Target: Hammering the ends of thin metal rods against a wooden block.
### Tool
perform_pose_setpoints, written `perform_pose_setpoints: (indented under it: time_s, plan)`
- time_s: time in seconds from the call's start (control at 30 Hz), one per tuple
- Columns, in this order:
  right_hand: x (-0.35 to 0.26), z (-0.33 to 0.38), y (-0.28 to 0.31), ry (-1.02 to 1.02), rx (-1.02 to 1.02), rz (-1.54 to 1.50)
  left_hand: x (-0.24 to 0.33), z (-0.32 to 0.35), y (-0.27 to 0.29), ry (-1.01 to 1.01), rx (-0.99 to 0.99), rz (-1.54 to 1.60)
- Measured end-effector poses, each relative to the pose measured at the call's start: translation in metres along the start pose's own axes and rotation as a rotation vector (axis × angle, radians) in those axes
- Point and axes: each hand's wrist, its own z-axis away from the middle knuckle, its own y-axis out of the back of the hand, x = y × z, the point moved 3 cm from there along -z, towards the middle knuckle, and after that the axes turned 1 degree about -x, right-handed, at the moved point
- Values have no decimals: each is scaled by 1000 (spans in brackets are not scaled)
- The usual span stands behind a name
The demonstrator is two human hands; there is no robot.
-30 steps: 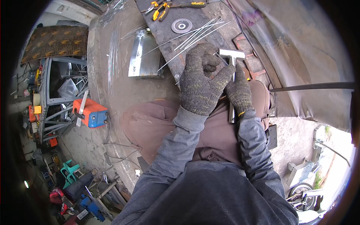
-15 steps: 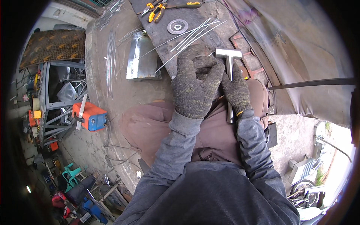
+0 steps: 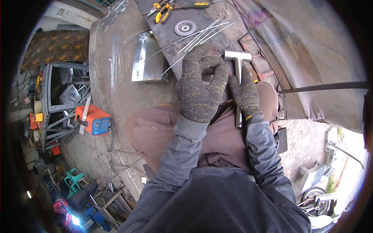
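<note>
Head view: see the tube [image 3: 238, 69], a T of bright metal, held above the lap [image 3: 221, 141] just off the near end of the dark plate [image 3: 167, 33], crossbar away from the body, stem pointing back toward it. Note the right hand [image 3: 245, 95] closed round the stem, with a gloved digit on either side. Note the left hand [image 3: 202, 87] just beside, fingers and thumb curled into a loose ring; cannot tell of anything pinched inside, though with a thin tip [image 3: 221, 55] showing between glove and crossbar.

To manage this well, probably best to steady the tube first: brace the right wrist on the thigh [image 3: 268, 95] and squeeze firmly, allowing for slip between smooth metal and knit. Move the left fingertips in small turns, clear of the crossbar's end. Leave undisturbed the rods [image 3: 200, 35] reaching across the plate's left edge, the disc [image 3: 180, 28] and the pliers [image 3: 159, 16] farther up that edge. Look away from the flash [image 3: 75, 221] at lower left before leaning closer.
</note>
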Motion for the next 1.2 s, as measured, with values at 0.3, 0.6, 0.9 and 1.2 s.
perform_pose_setpoints:
  time_s: [0.3, 0.6, 0.9, 1.2]
  plan:
    - [-3, 1, 4, -17, -44, 2, -17, -2, 35, -156, 53, -226]
    - [-4, -6, 9, -120, -123, -71, -108, 21, 112, 136, 101, -336]
    - [-24, -1, 13, -333, -197, -596, -170, 24, 115, 115, 37, -539]
    - [-64, 1, 18, -67, -118, -364, -167, 22, 113, 103, -16, -578]
